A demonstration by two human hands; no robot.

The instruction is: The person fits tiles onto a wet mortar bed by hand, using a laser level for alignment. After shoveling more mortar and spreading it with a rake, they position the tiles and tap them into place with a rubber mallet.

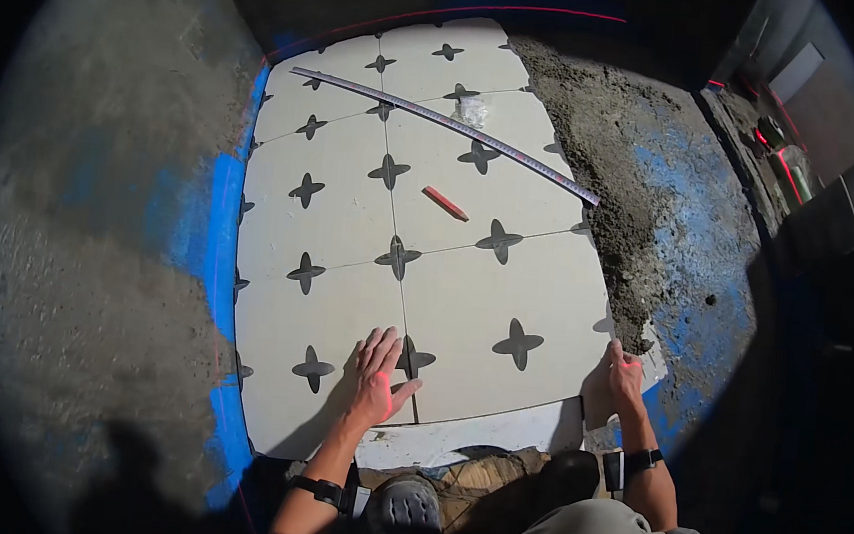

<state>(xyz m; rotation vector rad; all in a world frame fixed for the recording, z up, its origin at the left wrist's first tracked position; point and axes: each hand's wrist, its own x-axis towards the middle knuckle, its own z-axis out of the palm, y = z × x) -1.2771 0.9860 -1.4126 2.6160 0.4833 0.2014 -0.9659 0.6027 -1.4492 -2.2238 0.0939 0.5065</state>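
Cream floor tiles with dark four-petalled shapes cover the middle. My left hand (378,379) rests flat near the seam between the two nearest tiles, fingers stretched out and thumb apart. At the outer edge of the nearest right-hand tile (463,320), my right hand (626,375) is closed with its fingers curled against that edge; the underside of its grip is hidden. A long metal ruler (448,123) lies slantwise across the farther tiles. Between the ruler and my hands is a red carpenter's pencil (445,203). A small clear plastic bag (471,111) sits beyond the ruler.
Rough grey mortar (605,171) borders the tiles on the right, beside a blue-stained floor (697,218). A grey wall (102,191) with a blue strip (220,241) at its foot stands left. A bottle-like object (793,173) lies far right. Red light lines cross the walls.
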